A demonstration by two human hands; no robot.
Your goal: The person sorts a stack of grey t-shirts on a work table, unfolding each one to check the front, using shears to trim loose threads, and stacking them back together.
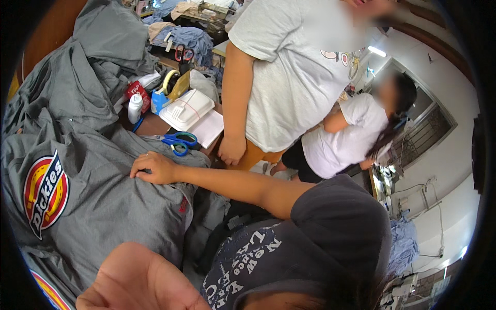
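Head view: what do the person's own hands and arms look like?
The lower hand is ungloved, and no sleeve shows with it. The upper hand is ungloved too, with what looks like a ring; its forearm is bare below a short dark grey sleeve, and that shirt has pale lettering. I cannot tell whether this second arm is the wearer's own.

Your head view: a wide fisheye look downward from the left of two head-worn cameras.
It faces down over the heaped grey cloth garments (129,191) at your left, and outward past a person in a pale grey short-sleeved T-shirt (289,88) to a white-painted wall (449,82) far off at right, which leans and bends near the rim; closest to your lens, a bare open palm (142,276) looms large at the lower edge.
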